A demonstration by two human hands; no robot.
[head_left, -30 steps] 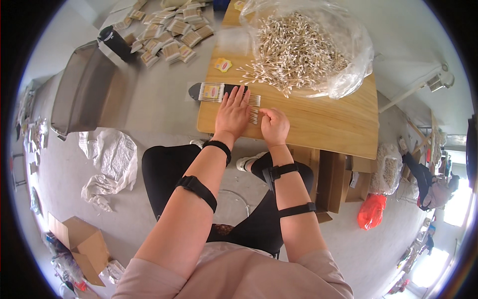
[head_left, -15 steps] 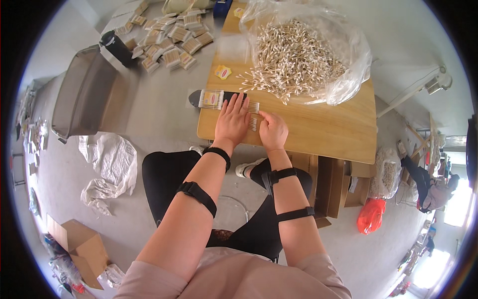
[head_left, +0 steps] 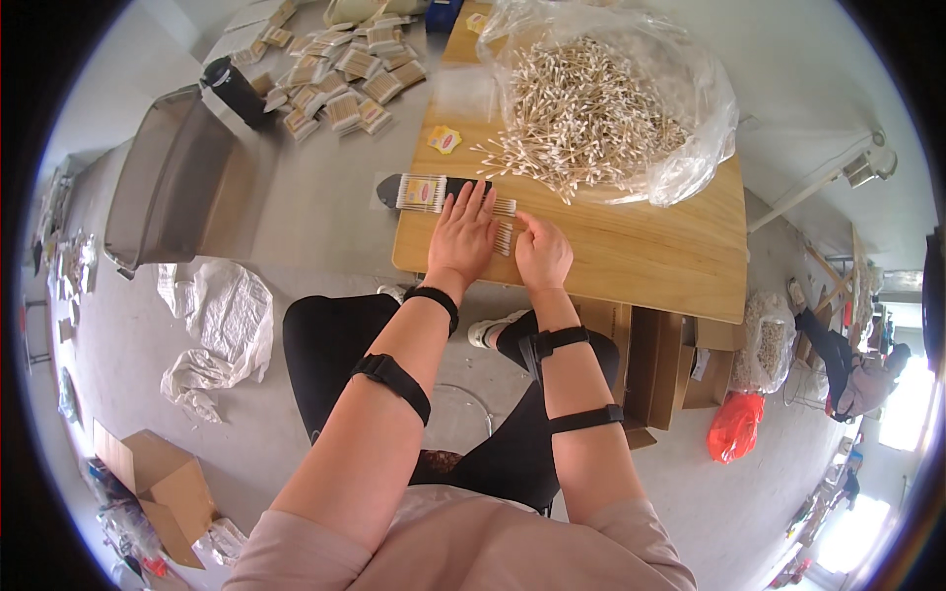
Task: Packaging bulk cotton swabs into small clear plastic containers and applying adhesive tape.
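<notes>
Barely shifted since half a second ago, with both hands and the tabletop (head_left: 641, 258) just a touch up and right in the picture. Left hand (head_left: 463, 241) palm down at upper centre of the frame, fingers straight and spread flat across a dark board (head_left: 388, 191), nothing visibly clasped in its grip. Jutting from beneath its right edge, an upper row of cotton swabs (head_left: 506, 207) and, just below, a smaller lower cluster of swabs (head_left: 504, 239). Immediately right of these, the right hand (head_left: 544, 254), fingers curled, index tip aimed left at the upper row; too small to make out whether touching or pinching any. Swabs thus between the two hands, leftward of the right grip, single sticks apparently lengthwise up and down the frame, exposed ends nearer the right fingertips. Left of the left hand, on the board, a labelled swab pack (head_left: 422, 192); above it, a yellow card (head_left: 444, 139). At upper right of centre, a heap of loose swabs (head_left: 596, 108) in a clear plastic bag (head_left: 705, 163).
</notes>
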